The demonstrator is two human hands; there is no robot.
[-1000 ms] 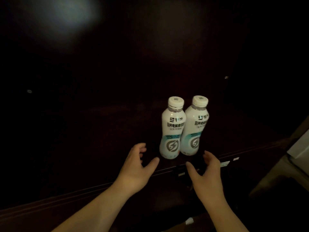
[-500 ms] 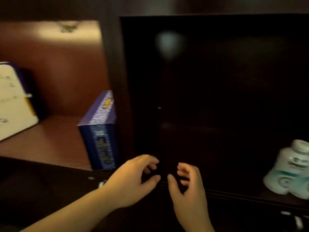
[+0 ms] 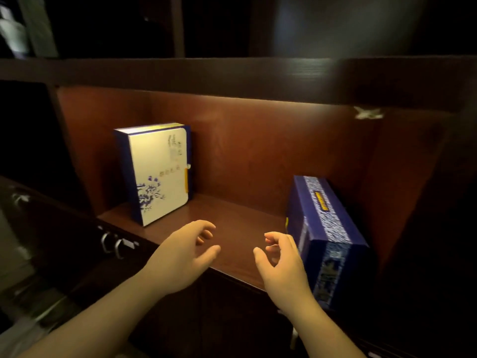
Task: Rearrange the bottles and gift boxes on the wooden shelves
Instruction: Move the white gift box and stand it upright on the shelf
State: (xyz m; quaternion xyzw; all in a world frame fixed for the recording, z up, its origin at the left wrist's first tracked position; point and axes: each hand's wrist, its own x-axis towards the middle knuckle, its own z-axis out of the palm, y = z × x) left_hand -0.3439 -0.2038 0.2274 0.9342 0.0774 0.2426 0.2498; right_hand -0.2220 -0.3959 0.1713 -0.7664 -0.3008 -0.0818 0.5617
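A lit wooden shelf compartment [image 3: 232, 223] holds two gift boxes. A white box with blue edges and a blue flower print [image 3: 157, 174] stands upright at the back left. A dark blue patterned box [image 3: 327, 228] stands on the right, its narrow end toward me. My left hand [image 3: 183, 254] hovers over the shelf's front edge, empty, fingers curled apart. My right hand [image 3: 281, 267] hangs just left of the blue box, empty, fingers apart, not touching it. No bottles are in view.
A thick dark shelf board [image 3: 232, 73] runs across above the compartment. Dark cabinet fronts with metal handles [image 3: 113, 244] lie lower left. A dark upright panel [image 3: 438, 202] closes the compartment on the right. Bare shelf lies between the two boxes.
The view has swung left from the dark compartment with the two bottles to the lit one with the boxes. Both hands moved along with it, still empty.
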